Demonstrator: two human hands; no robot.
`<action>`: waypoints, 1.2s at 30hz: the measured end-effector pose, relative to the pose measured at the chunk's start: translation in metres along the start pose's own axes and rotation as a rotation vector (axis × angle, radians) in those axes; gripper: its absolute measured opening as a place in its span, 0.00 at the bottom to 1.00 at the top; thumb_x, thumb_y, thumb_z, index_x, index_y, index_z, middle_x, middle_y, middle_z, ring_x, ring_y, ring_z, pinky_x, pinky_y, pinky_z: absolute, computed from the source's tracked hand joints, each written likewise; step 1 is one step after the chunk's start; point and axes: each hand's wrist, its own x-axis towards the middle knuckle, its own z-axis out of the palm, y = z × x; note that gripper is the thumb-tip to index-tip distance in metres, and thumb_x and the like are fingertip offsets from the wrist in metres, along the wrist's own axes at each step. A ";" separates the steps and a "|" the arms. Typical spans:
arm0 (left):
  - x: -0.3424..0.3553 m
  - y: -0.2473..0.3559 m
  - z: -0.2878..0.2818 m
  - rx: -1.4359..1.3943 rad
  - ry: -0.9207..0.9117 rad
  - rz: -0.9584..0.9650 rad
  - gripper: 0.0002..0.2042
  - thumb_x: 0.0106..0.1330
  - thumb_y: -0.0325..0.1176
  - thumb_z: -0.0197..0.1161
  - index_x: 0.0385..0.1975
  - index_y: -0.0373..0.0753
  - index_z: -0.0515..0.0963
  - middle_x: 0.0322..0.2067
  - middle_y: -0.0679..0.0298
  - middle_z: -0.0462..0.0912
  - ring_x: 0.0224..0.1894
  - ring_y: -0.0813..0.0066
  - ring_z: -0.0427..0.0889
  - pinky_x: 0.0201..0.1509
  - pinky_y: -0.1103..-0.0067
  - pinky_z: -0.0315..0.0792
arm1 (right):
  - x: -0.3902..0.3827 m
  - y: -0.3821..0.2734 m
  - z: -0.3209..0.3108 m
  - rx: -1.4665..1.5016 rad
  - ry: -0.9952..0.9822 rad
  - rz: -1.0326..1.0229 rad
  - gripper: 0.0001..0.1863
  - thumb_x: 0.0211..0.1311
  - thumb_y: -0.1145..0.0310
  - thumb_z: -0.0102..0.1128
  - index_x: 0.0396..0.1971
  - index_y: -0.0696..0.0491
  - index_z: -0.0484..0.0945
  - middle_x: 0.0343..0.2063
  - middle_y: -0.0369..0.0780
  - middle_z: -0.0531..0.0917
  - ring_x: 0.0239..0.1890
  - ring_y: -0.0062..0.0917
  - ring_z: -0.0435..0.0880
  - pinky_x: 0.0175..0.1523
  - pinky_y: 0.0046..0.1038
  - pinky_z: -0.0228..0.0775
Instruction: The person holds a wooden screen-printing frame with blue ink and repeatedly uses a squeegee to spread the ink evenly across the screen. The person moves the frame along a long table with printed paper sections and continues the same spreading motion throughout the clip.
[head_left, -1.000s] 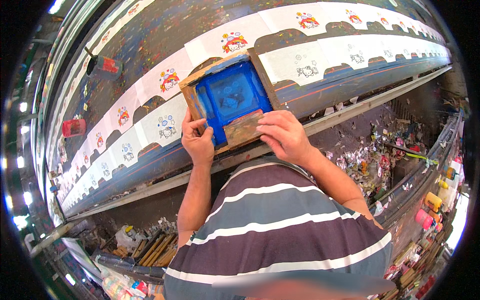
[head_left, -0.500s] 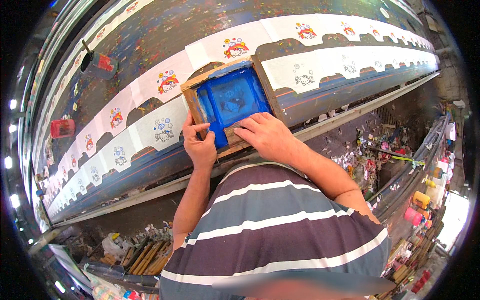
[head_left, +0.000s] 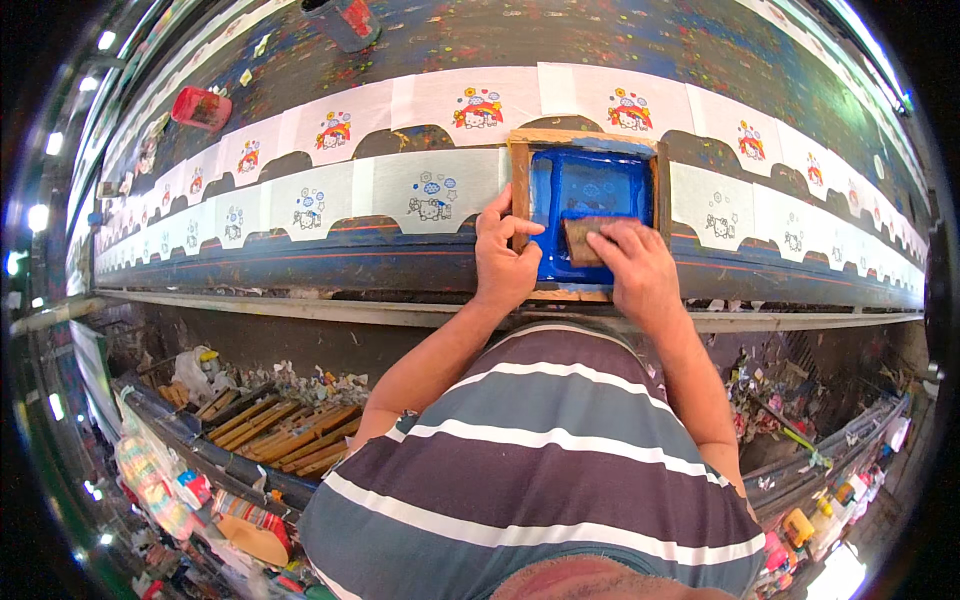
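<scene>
A wooden screen-printing frame (head_left: 519,170) lies over the near row of white printed pieces (head_left: 385,195). Thick blue ink (head_left: 543,190) coats its mesh, mostly along the sides and near end. My left hand (head_left: 507,258) grips the frame's left rail near its lower corner, the thumb reaching over the inner edge. In my right hand (head_left: 642,268) is a wooden-handled squeegee (head_left: 580,243), held from above and tilted inside the frame's near half. Its blade edge is hidden by the handle and ink. A piece left of the frame bears outlines with blue patches; one to the right shows outlines only.
Behind, a second row of white pieces (head_left: 350,110) carries multicoloured prints. A red tub (head_left: 201,108) and a grey pot (head_left: 345,22) stand on the paint-spotted table (head_left: 480,45). A rail (head_left: 400,312) runs along its near edge. Wooden frames (head_left: 290,435) and scraps lie below.
My view has turned, so the table edge runs level and the frame sits further right. The squeegee has moved from the frame's near rail further into the inked area. My left hand keeps its grip.
</scene>
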 end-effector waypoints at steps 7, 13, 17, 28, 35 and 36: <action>0.000 0.001 0.003 -0.034 0.011 -0.009 0.13 0.59 0.14 0.70 0.38 0.40 0.92 0.79 0.38 0.75 0.82 0.39 0.72 0.87 0.54 0.62 | 0.072 0.054 0.006 -0.061 0.020 0.017 0.25 0.64 0.82 0.64 0.60 0.53 0.90 0.54 0.44 0.92 0.59 0.44 0.90 0.67 0.44 0.82; 0.000 0.001 0.003 0.056 0.015 0.040 0.13 0.59 0.14 0.70 0.38 0.42 0.92 0.80 0.39 0.75 0.82 0.42 0.74 0.86 0.57 0.66 | 0.074 0.059 0.009 -0.028 -0.050 0.045 0.23 0.62 0.82 0.63 0.56 0.52 0.91 0.53 0.44 0.92 0.59 0.45 0.89 0.67 0.46 0.80; 0.001 0.002 0.004 0.044 0.006 0.049 0.13 0.58 0.14 0.70 0.36 0.41 0.92 0.80 0.39 0.75 0.79 0.39 0.74 0.84 0.55 0.66 | 0.044 0.035 0.010 -0.046 -0.067 0.031 0.21 0.59 0.80 0.66 0.53 0.52 0.91 0.48 0.43 0.90 0.53 0.44 0.87 0.63 0.46 0.78; 0.000 0.007 0.000 0.015 0.010 0.033 0.19 0.64 0.17 0.74 0.54 0.40 0.91 0.80 0.41 0.75 0.81 0.42 0.74 0.86 0.55 0.66 | -0.019 -0.030 -0.007 0.026 -0.104 0.069 0.22 0.61 0.75 0.71 0.57 0.52 0.90 0.53 0.41 0.89 0.57 0.42 0.86 0.64 0.45 0.77; 0.005 0.008 -0.004 0.147 0.002 0.074 0.21 0.61 0.16 0.71 0.54 0.40 0.93 0.77 0.39 0.79 0.79 0.42 0.78 0.84 0.57 0.70 | -0.049 -0.022 -0.016 0.245 -0.055 0.094 0.24 0.59 0.68 0.84 0.56 0.51 0.90 0.61 0.42 0.87 0.69 0.45 0.84 0.72 0.49 0.76; 0.006 0.009 -0.005 0.152 0.005 0.065 0.21 0.60 0.16 0.71 0.53 0.40 0.93 0.76 0.39 0.79 0.79 0.42 0.78 0.84 0.57 0.70 | -0.058 -0.019 -0.017 0.263 0.008 0.125 0.22 0.62 0.68 0.83 0.56 0.52 0.90 0.62 0.44 0.87 0.72 0.46 0.83 0.76 0.50 0.74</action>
